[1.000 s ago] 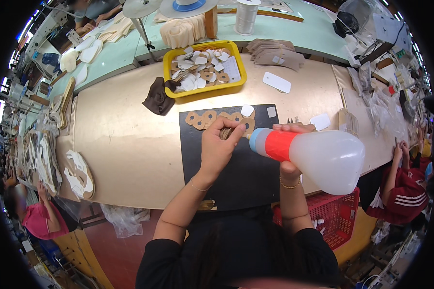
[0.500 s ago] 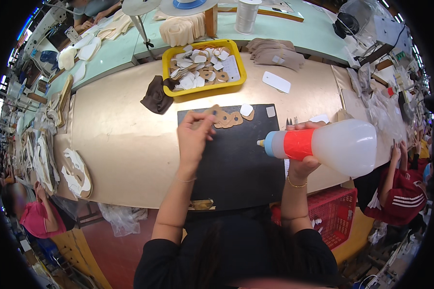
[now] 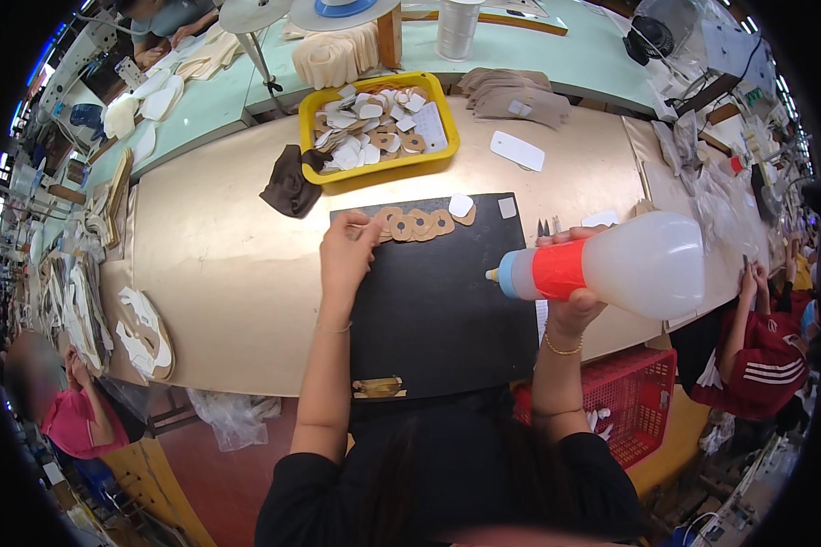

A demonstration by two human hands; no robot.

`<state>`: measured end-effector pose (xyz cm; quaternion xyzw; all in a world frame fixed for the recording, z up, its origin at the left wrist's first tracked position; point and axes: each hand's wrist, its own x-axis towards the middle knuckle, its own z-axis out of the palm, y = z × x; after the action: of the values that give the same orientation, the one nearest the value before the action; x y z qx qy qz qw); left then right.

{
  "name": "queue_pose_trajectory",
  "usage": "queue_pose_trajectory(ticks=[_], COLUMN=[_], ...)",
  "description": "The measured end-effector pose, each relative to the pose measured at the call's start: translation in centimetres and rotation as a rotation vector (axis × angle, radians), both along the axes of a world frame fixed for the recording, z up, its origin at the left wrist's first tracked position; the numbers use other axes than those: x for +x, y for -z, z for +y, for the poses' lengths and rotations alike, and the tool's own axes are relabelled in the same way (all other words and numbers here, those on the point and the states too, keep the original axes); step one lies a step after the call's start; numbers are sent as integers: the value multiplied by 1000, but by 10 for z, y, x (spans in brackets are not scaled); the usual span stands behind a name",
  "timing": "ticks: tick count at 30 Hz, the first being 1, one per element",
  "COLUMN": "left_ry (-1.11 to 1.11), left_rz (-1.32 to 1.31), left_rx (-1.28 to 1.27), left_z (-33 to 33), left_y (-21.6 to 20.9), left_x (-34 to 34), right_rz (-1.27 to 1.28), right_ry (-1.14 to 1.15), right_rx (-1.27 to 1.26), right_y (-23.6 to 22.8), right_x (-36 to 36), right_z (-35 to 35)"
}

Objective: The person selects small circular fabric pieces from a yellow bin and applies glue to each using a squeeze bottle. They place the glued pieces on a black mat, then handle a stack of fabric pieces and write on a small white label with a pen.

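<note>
My right hand (image 3: 570, 314) grips a translucent squeeze bottle (image 3: 643, 266) with a red band and a light blue cap. The bottle lies tilted on its side in the air, its narrow nozzle pointing left over the black board (image 3: 447, 319). At the board's far left, my left hand (image 3: 347, 255) pinches the end piece of an overlapping row of small tan pieces with dark round centres (image 3: 420, 223). A white rounded piece (image 3: 461, 206) partly covers another tan piece at the row's right end. A small pale square (image 3: 507, 209) sits near the board's far right corner.
Beyond the board stands a yellow tray (image 3: 383, 173) heaped with white and tan pieces, a dark brown cloth (image 3: 290, 182) beside it. A white card (image 3: 517, 151) and stacked brownish sheets (image 3: 515, 96) lie farther right. Below the table edge is a red crate (image 3: 625, 401). Co-workers sit around.
My left hand has shifted left along the tan row, and the row's left end now lies flatter on the board. My right hand keeps the bottle nearly where it was.
</note>
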<state>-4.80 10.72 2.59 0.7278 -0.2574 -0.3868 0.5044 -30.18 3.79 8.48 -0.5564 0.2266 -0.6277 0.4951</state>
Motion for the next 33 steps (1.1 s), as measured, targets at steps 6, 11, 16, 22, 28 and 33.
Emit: queue_pose_trajectory(ticks=[6, 11, 16, 22, 28, 33], left_ry=[-21, 112, 137, 229, 327, 339], left_rz=[772, 707, 516, 390, 302, 273], left_rx=[-419, -398, -278, -207, -140, -141], left_z=[20, 22, 17, 16, 16, 16], left_y=[-21, -40, -48, -60, -67, -70], left_x=[8, -19, -44, -60, -61, -63], right_rz=[-48, -94, -108, -112, -92, 188], right_ry=[1, -16, -92, -163, -191, -124], right_rx=[41, 54, 52, -49, -111, -140], right_y=[-5, -10, -20, -23, -21, -21], right_x=[5, 16, 20, 31, 37, 29], right_z=[-1, 2, 3, 1, 0, 3])
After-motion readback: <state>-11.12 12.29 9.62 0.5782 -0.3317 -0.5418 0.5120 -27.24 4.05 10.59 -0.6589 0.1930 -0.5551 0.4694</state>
